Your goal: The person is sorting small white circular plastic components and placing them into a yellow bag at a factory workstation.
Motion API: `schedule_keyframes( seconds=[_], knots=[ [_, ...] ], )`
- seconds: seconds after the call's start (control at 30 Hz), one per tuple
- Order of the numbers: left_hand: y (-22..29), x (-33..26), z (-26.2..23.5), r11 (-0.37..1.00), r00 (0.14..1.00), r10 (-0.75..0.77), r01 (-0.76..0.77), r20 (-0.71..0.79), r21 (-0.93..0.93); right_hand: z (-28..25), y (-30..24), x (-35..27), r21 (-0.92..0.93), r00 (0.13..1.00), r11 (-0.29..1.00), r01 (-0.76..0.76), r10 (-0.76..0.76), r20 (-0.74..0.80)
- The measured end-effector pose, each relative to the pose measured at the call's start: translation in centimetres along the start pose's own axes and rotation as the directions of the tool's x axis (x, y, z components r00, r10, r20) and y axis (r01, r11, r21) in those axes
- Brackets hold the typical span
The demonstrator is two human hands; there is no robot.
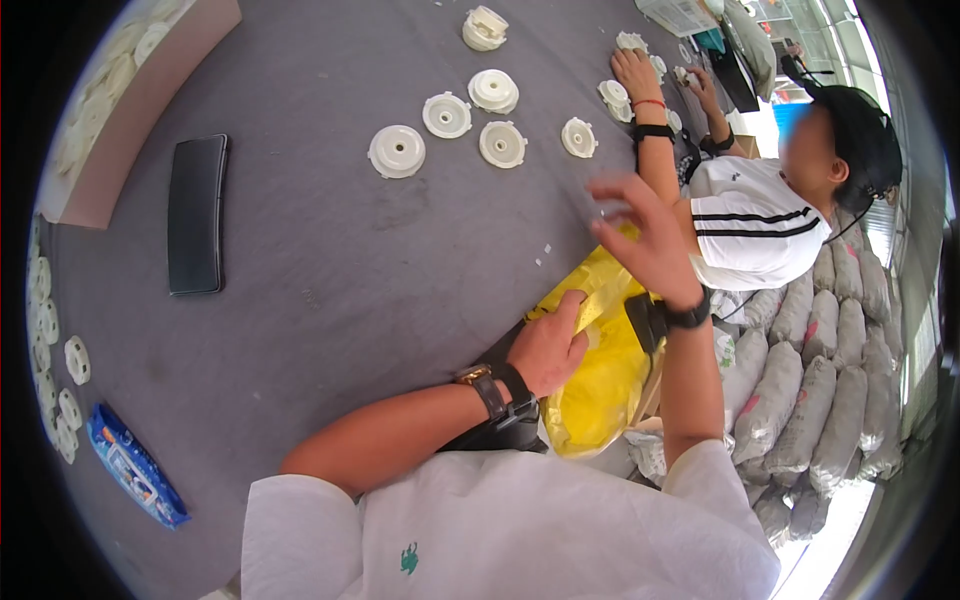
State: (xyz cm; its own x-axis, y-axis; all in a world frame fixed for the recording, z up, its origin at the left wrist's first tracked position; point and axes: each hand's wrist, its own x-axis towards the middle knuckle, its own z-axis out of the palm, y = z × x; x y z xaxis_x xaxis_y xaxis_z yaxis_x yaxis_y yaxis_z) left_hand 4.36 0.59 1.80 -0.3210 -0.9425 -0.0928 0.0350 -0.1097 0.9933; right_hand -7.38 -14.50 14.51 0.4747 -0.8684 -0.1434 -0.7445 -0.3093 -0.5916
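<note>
My left hand [550, 345] is closed on the edge of a yellow plastic bag [600, 390], which hangs at the table's near right edge. Above the bag is my right hand [650, 245], its fingers spread and slightly smeared by motion, with nothing visible in them. Farther off on the grey tabletop [330, 330] lie several round white plastic parts, among them a flanged disc [397, 151] and a smaller ring-like cap [578, 138]. A taller white piece [485, 29] stands at the far side. What the bag contains is hidden.
A co-worker [760, 220] at the right handles white parts [615, 98]. At the left lie a black phone [197, 215], a blue wipes pack [135, 468] and several white rings [77, 360]. A pink-sided box [150, 115] holds more parts. Filled sacks [780, 400] are stacked at right.
</note>
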Motion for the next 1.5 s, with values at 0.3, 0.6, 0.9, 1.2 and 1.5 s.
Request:
schedule_keyframes(
  seconds=[0.3, 0.6, 0.9, 1.2, 1.5],
  knots=[
    [0.3, 0.0, -0.1, 0.999, 1.0, 0.014, -0.015, 0.027, 0.029, 4.7, -0.7, 16.8, -0.255, 0.877, 0.844, 0.471, -0.479, 0.034],
    [0.5, -0.1, -0.1, 0.998, 0.999, 0.03, -0.031, 0.028, 0.059, 1.3, -0.2, 15.9, 0.353, 0.998, 0.936, 0.006, 0.017, -0.061],
    [0.1, -0.1, -0.3, 0.999, 0.999, 0.01, -0.012, 0.049, 0.043, 4.3, -1.0, 16.9, -0.101, 0.958, 0.97, 0.223, -0.237, -0.161],
    [-0.1, -0.1, 0.1, 0.994, 0.998, 0.061, -0.064, 0.033, 0.086, 8.0, -8.2, 13.2, -0.053, 0.87, 0.868, 0.493, -0.494, -0.006],
    [0.6, 0.0, -0.3, 0.996, 0.992, 0.025, -0.035, 0.121, 0.086, 2.0, -2.0, 23.1, 0.157, 0.951, 0.986, 0.063, -0.012, -0.31]
  ],
)
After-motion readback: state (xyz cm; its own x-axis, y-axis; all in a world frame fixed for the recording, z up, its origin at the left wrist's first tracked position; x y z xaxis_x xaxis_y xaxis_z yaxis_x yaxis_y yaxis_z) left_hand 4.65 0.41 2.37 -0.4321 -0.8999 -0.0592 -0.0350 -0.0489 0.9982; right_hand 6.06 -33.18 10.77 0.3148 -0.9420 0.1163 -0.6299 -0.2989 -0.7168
